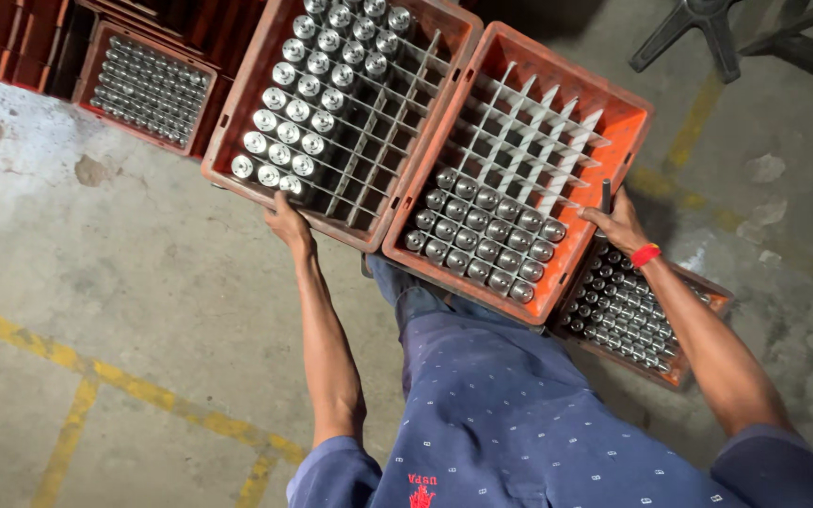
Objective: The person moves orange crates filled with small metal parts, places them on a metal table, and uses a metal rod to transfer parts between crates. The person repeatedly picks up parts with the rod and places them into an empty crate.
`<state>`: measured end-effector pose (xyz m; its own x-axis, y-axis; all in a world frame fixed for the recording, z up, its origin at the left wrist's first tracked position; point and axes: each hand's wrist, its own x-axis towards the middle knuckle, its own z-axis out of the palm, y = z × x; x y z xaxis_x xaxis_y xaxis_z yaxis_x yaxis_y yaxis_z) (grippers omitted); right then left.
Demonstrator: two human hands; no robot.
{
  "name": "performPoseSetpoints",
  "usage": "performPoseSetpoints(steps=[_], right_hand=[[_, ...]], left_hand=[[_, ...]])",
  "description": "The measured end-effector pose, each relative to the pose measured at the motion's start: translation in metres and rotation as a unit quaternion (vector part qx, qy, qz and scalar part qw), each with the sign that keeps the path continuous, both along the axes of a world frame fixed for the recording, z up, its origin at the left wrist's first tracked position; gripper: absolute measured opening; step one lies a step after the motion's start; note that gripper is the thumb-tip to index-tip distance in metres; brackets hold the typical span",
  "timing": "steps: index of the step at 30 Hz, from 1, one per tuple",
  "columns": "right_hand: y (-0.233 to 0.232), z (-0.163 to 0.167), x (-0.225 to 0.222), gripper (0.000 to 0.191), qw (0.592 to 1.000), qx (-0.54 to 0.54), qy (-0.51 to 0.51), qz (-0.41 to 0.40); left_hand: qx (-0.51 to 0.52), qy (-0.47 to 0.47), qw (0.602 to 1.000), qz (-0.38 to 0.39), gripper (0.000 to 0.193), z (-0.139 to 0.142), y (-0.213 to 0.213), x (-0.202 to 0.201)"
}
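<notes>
Two orange plastic crates with white grid dividers sit side by side in front of me. The left crate (237, 132) has shiny metal cylinders (298, 113) filling its left columns. The right crate (628, 118) holds several rows of the same cylinders (482, 235) at its near end, and its far cells are bare. My left hand (286, 222) grips the near corner of the left crate, fingers curled at the rim. My right hand (619, 224), with a red wristband (645, 254), holds the right crate's right rim; a short dark rod (606, 195) sticks up by its fingers.
A third orange crate (698, 362) full of cylinders lies under the right crate's near corner. Another full crate (148, 89) and stacked crates (2, 38) stand at the back left. A dark metal stand base (708, 28) is at the top right. Yellow lines (96, 372) cross the concrete floor.
</notes>
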<state>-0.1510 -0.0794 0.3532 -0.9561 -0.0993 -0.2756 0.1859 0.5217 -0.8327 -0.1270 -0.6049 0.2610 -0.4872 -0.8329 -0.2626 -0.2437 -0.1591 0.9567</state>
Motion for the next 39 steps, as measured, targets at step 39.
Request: performPoseSetpoints(steps=[39], right_hand=[[0.003, -0.013, 0.000, 0.062, 0.997, 0.043, -0.061, -0.024]], left_hand=[[-0.046, -0.009, 0.999, -0.019, 0.047, -0.009, -0.003, 0.001]])
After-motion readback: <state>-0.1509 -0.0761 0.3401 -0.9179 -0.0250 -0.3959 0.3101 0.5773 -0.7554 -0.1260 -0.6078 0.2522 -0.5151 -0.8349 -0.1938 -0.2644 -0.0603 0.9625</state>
